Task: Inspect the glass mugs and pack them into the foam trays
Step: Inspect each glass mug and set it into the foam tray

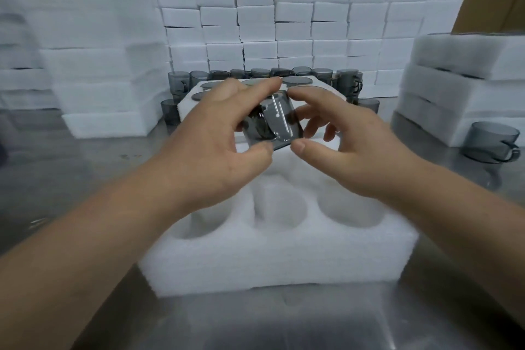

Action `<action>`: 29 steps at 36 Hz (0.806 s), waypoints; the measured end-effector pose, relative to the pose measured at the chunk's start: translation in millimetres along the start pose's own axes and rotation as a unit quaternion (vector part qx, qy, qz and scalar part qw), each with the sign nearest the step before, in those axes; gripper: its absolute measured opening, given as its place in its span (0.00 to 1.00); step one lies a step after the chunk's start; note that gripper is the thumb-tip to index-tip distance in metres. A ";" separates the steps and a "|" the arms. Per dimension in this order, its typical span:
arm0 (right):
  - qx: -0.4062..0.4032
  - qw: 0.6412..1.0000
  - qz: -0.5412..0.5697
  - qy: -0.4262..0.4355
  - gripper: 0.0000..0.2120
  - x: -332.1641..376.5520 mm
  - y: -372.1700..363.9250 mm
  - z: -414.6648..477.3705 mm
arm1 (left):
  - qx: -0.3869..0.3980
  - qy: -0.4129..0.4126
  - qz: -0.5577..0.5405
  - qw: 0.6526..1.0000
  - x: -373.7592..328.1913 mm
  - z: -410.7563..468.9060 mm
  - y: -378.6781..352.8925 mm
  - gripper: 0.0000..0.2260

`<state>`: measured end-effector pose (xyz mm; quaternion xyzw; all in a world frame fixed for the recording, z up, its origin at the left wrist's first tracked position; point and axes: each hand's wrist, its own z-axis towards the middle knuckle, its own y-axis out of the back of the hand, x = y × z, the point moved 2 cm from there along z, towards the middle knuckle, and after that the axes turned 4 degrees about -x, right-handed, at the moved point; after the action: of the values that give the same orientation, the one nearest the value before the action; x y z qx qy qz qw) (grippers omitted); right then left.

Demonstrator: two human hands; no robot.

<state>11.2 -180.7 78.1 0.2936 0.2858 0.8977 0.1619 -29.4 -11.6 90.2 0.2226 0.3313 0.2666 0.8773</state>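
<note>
Gripped from both sides, the smoked glass mug (279, 119) was held tilted in the air above the near foam tray (284, 261). The left hand (216, 136) was curled round it, with the fingers over the top and the thumb beneath. The right hand (343, 142) was pinching it likewise, with the thumb at the lower edge and the forefinger at the upper. Round cavities were visible in the top face of the near foam tray. At 12 o'clock from the mug, a second foam tray (187, 106) was seen loaded with grey mugs, and a row of loose mugs (322, 74) was set behind it. One further mug (493, 142) was stood at 3 o'clock on the steel table (85, 156), beside a foam stack (468, 79). A wall of foam blocks (284, 8) was piled at 12 o'clock.
</note>
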 end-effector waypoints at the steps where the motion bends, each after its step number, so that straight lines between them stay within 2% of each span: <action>1: 0.004 1.000 -0.001 -0.003 0.25 0.4 -0.8 0.0 | 0.004 -0.003 0.001 1.000 1.0 -0.6 -0.2 0.25; 6: -0.004 1.000 -0.009 -0.025 0.36 -3.1 -3.4 -0.9 | -0.006 -0.020 0.012 1.000 4.2 -2.9 -2.4 0.26; 16: 0.035 0.998 -0.042 -0.032 0.42 -2.8 -6.1 -0.6 | -0.054 -0.039 0.025 0.997 6.5 -2.6 -5.4 0.27; 26: 0.030 0.998 -0.049 -0.033 0.43 -3.5 -5.7 0.6 | -0.054 -0.068 -0.002 0.996 4.4 -3.5 -5.7 0.21; 29: 0.026 0.998 -0.054 -0.029 0.40 -2.9 -5.6 0.3 | -0.051 -0.076 0.004 0.996 4.5 -3.2 -6.0 0.19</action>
<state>14.2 -177.5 73.6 0.3077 0.3201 0.8710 0.2102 -26.8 -12.7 82.6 0.1983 0.2487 0.2688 0.9092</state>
